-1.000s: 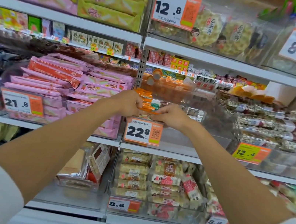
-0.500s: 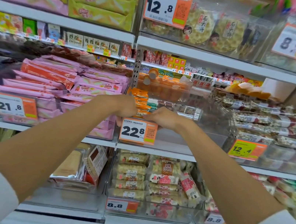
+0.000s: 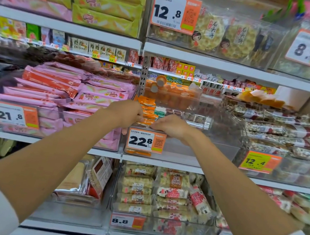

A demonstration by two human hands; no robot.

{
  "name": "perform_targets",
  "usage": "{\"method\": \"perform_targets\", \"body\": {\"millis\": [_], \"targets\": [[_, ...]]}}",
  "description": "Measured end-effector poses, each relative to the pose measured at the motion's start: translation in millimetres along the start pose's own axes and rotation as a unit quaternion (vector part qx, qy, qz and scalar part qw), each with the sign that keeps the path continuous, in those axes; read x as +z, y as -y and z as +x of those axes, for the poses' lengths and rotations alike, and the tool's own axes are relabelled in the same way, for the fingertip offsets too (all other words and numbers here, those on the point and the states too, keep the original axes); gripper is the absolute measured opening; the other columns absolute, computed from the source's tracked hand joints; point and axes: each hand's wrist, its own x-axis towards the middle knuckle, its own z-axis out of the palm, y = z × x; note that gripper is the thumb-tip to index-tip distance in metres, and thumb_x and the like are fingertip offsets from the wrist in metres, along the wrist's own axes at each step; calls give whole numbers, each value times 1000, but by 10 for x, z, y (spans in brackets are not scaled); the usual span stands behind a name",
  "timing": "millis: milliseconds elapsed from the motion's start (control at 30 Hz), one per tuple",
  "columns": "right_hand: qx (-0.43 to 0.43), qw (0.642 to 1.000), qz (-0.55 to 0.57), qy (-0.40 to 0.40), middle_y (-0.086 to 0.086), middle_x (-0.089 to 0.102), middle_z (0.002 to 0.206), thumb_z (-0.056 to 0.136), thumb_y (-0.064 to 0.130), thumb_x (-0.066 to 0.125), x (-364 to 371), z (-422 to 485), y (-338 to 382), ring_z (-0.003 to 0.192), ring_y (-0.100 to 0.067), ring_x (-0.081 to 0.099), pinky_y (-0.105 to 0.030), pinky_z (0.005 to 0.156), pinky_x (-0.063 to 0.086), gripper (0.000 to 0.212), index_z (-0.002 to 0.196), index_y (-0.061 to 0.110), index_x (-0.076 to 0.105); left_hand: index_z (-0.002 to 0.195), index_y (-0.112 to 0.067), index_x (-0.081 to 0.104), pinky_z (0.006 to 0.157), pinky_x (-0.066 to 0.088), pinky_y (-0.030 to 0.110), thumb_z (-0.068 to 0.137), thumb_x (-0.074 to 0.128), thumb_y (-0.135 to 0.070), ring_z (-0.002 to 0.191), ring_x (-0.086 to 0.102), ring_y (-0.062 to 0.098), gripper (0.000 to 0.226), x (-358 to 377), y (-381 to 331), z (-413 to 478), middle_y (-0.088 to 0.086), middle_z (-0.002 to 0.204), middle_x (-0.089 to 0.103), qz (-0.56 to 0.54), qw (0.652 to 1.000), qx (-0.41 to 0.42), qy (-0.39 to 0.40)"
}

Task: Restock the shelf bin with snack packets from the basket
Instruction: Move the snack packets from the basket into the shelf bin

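A clear shelf bin (image 3: 195, 150) with a 22.8 price tag (image 3: 145, 140) stands on the middle shelf. Orange snack packets (image 3: 146, 109) are stacked against its left wall, and the rest of the bin looks mostly bare. My left hand (image 3: 128, 113) and my right hand (image 3: 171, 127) meet at the bin's front left corner, just above the tag. Their fingers curl down around the nearest orange packets. The packets under my fingers are mostly hidden. The basket is out of view.
Pink wafer packs (image 3: 68, 93) fill the bin to the left. Nut bars (image 3: 281, 133) fill the bin to the right. A tub of orange jelly cups (image 3: 170, 95) sits behind. Below are bins of wrapped rice cakes (image 3: 158, 193), and above are round crackers (image 3: 224, 35).
Both hands stay together at the bin's front left corner and have sunk slightly toward its rim. Less of the orange packet shows between them.
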Motion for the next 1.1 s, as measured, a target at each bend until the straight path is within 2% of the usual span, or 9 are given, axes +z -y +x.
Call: {"method": "perform_targets", "body": {"millis": [233,400,500,600,733,800,900,1033,1100], "targets": [[8,1000,4,20,-1,67,80,98,30,55,-29,-10,29,70,-9,63,-18,64,50,25,83,15,68,78,-2,65,70,47,38,99,53,-27,65,60,25,35,-8,34,-18,11,73,61,-47,999,2,10],[28,998,58,7,-5,72,87,97,28,55,-108,-18,28,75,-13,67,-25,73,57,24,97,8,68,89,-7,69,66,53,36,100,50,-31,55,63,17,32,8,25,-50,12,78,69,-72,991,6,-113],[74,973,203,-83,-18,66,107,99,23,52,-195,142,-16,81,-26,66,-35,70,59,28,113,1,60,94,-14,70,69,55,41,101,46,-30,71,65,24,29,-20,31,-45,7,84,71,-102,971,-5,-217],[140,956,251,-60,-22,47,137,101,44,41,-207,280,-6,112,-40,57,-43,61,56,54,144,10,37,97,-15,71,81,54,45,101,49,-27,86,66,30,26,-9,46,59,9,95,72,-159,968,-3,-195],[181,946,262,65,-12,15,161,94,71,16,-27,409,167,145,-35,23,-53,111,34,85,156,15,6,94,-15,72,83,52,33,101,50,-23,86,64,17,25,29,60,177,3,96,73,-190,956,-23,-220],[155,947,258,109,-12,6,161,91,74,12,31,386,255,148,-32,11,-49,117,22,89,155,14,-1,95,-13,73,85,51,30,101,49,-20,86,64,14,25,54,70,195,2,95,73,-208,949,-26,-237],[150,932,304,131,-12,33,141,95,68,13,-54,323,240,144,-33,26,-42,103,36,85,153,7,14,98,-10,72,86,51,31,101,49,-18,85,64,12,25,96,69,186,2,96,72,-208,946,-21,-249],[191,955,191,126,-27,33,150,91,74,12,-146,273,183,118,-34,55,-38,68,53,95,153,2,10,95,-20,71,79,52,34,101,48,-23,87,63,15,25,113,-5,148,-5,95,70,-166,954,-29,-246],[181,964,133,145,-25,41,146,91,74,6,-147,211,217,119,-31,55,-37,76,48,99,150,-5,19,90,-25,70,77,53,38,101,48,-26,87,64,17,24,117,-55,116,-7,94,71,-153,957,-39,-241]]}}
